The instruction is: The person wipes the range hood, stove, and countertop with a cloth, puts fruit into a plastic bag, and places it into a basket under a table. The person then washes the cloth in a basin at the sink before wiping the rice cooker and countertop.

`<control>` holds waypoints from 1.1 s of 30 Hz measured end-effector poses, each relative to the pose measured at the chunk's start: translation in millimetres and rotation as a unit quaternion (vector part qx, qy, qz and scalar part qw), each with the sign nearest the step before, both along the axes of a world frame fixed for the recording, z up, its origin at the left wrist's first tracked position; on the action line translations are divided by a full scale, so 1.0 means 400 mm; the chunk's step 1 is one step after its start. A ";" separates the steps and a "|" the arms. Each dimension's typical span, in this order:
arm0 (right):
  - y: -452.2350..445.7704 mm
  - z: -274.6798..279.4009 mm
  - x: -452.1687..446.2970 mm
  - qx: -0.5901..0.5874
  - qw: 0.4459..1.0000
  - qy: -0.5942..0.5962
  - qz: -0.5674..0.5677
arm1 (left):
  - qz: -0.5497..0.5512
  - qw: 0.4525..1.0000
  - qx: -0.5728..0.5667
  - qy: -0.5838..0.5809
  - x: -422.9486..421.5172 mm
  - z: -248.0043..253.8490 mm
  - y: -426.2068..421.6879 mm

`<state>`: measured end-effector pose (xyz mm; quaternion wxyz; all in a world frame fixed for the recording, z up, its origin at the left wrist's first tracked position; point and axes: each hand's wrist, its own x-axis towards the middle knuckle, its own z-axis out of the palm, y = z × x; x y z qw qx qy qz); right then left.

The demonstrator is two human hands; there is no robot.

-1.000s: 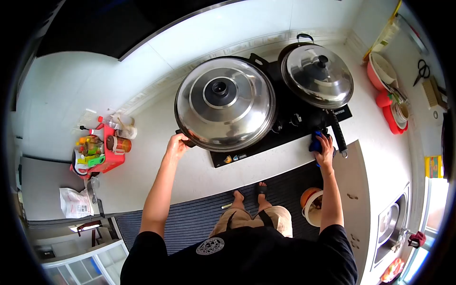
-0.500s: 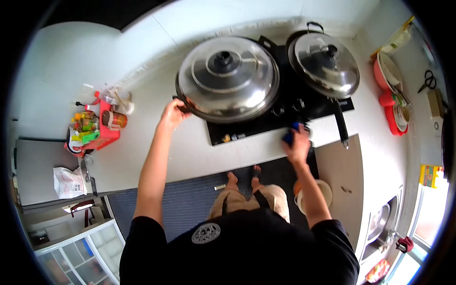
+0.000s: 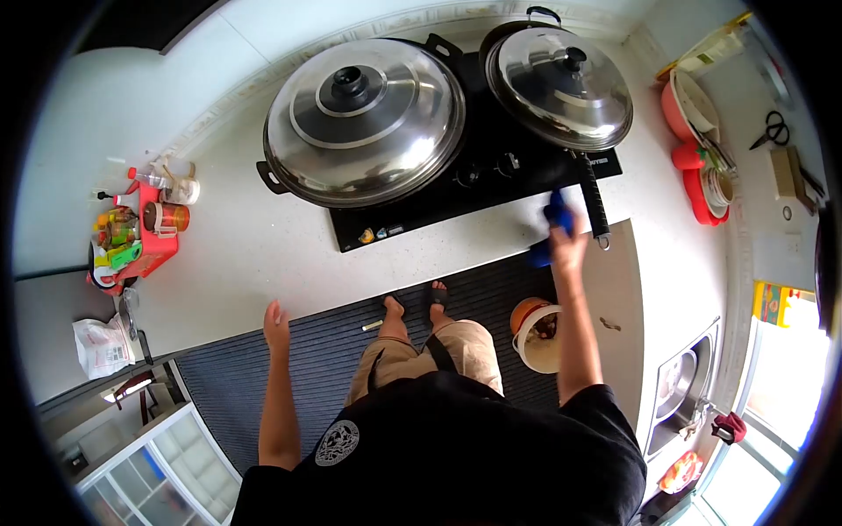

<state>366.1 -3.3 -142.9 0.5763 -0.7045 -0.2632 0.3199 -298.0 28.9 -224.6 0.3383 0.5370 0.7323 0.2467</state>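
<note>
Away from the cookware, my left hand (image 3: 276,328) hangs over the counter's front edge, its fingers close together and nothing visible in them. My right hand (image 3: 567,242) grips a dark blue cloth (image 3: 556,211) at the counter's front, just left of the pan's black handle (image 3: 594,197). A large lidded wok (image 3: 364,123) stands on the left of the black stove (image 3: 491,188). On the stove's right is a smaller pan with a domed steel lid (image 3: 561,88).
A red basket of bottles (image 3: 158,250) stands on the counter (image 3: 230,276) at left, near a white bag (image 3: 103,346). Red and white bowls (image 3: 688,105) line the right wall. A white bucket (image 3: 537,351) sits on the floor below the right counter edge.
My left hand has let go of the wok's handle and drawn back toward me. My right hand has moved with the blue cloth along the counter edge. The camera view has shifted.
</note>
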 end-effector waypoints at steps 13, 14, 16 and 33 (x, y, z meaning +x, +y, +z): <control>0.124 -0.253 0.428 0.000 0.828 -0.558 -0.055 | -0.129 0.948 -0.139 0.255 0.093 0.114 -0.024; 0.130 -0.218 0.307 -0.031 0.765 -0.641 -0.056 | -0.129 0.941 -0.165 0.264 0.090 0.122 -0.029; 0.124 -0.186 0.074 -0.048 0.896 -0.440 0.015 | -0.126 0.932 -0.199 0.276 0.106 0.119 0.006; 0.236 -0.183 0.212 0.090 0.948 -0.303 -0.034 | -0.160 0.928 -0.139 0.308 0.080 0.077 -0.018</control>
